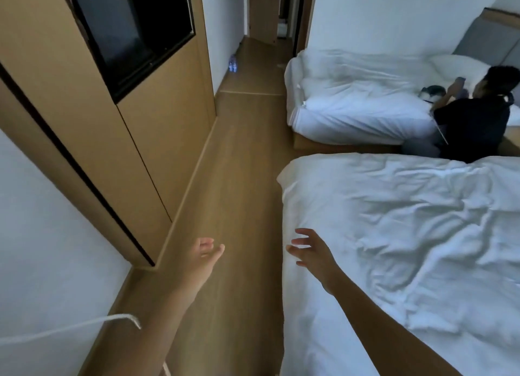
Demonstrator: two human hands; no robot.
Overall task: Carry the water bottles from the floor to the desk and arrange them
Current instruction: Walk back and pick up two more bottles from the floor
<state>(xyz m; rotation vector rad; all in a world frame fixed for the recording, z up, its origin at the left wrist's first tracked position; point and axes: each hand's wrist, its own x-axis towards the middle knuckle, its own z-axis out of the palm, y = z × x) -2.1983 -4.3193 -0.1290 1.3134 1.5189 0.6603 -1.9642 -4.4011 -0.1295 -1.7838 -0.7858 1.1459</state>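
water bottles (pixel 233 63) stand far down the floor (pixel 239 178); likely light, thin plastic, grip mid-body. left hand (pixel 206 251) and right hand (pixel 308 247) fingers spread, holding nothing.

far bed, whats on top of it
A rumpled white duvet, a pillow and a small dark object I cannot identify. A seated person hides the far bed's near right part.

Dim, bluish indoor light with no clear source, soft faint shadows, no glare, white beds (pixel 408 235) brightest, hallway beyond dark, wide-angle bending of wall and floor (pixel 230 178) lines toward the edges, hands (pixel 206 253) slightly motion-blurred, far bottles (pixel 233 63) small and indistinct
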